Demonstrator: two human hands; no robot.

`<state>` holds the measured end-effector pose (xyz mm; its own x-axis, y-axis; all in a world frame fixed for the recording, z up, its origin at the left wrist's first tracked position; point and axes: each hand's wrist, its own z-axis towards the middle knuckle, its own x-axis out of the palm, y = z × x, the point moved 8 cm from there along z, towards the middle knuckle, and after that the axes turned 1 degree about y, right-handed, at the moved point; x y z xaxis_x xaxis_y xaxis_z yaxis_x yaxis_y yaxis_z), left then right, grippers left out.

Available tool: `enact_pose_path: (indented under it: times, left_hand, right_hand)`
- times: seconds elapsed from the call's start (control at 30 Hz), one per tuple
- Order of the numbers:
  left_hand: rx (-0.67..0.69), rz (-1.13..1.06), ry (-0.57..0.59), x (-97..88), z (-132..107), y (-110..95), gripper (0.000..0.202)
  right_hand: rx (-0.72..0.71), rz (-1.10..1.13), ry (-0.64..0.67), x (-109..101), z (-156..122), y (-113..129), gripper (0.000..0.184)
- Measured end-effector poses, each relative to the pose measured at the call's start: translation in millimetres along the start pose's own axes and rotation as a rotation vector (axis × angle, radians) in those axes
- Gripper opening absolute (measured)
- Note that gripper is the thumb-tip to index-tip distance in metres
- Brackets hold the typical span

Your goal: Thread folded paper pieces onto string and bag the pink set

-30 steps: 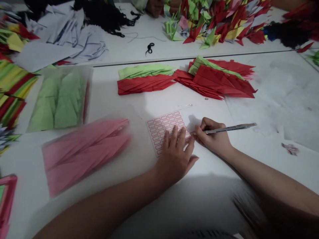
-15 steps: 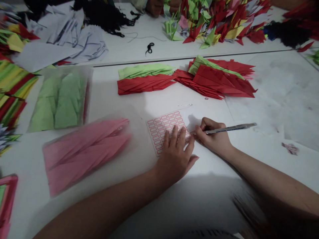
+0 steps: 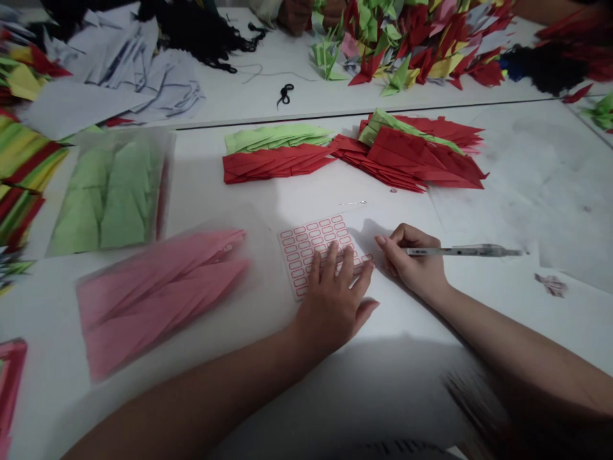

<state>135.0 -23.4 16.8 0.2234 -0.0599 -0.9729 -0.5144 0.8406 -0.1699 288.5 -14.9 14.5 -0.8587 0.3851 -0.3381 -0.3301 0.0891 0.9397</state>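
Under the spread fingers of my left hand [image 3: 332, 297] lies a sheet of red-bordered stickers [image 3: 306, 246], flat on the white table. My left hand is open and rests on the sheet's lower right part, covering some of the labels. My right hand [image 3: 416, 255] grips a slim clear pen [image 3: 474, 250], whose back end points right. It is just right of the sheet, apart from it; the pen's tip is hidden by the fingers. Left of the sheet lies a clear bag of folded pink paper [image 3: 158, 294].
A clear bag of green folded paper [image 3: 105, 191] lies at left. Red folded papers [image 3: 278, 163] lie beyond the sheet, with a thin needle-like wire [image 3: 352, 203] nearer. Colourful paper cranes [image 3: 416, 45] are heaped at the back, beside another person's hands [image 3: 294, 14].
My right hand has drawn slightly right, away from the sheet, and the pen has swung to lie nearly level. My left hand stays on the sheet.
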Motion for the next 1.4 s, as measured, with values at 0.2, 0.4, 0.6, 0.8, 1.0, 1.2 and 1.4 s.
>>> enact_pose_path:
  times: [0.2,0.4,0.6,0.8,1.0,1.2,1.4]
  left_hand:
    - [-0.004,0.003,-0.003,-0.5,0,0,0.058]
    - [0.003,0.013,-0.006,-0.5,0,-1,0.058]
    - [0.001,0.019,-0.003,0.2,0,-1,0.059]
    - [0.006,0.023,-0.006,-0.6,0,-2,0.058]
    - [0.003,0.022,-0.001,-0.8,0,-2,0.059]
    - [0.003,0.017,0.005,-0.7,0,-2,0.059]
    - [0.005,0.02,0.006,-0.3,0,-2,0.058]
  right_hand:
    - [-0.067,-0.188,0.071,7,-4,-3,0.03]
    - [-0.081,-0.234,0.117,11,-2,-8,0.03]
    - [-0.08,-0.235,0.119,11,-2,-5,0.029]
    - [-0.084,-0.236,0.142,13,-2,-4,0.029]
    - [-0.062,-0.214,0.123,11,-2,-6,0.03]
    - [-0.057,-0.208,0.128,11,-2,-7,0.03]
    - [-0.088,-0.248,0.132,12,-2,-3,0.029]
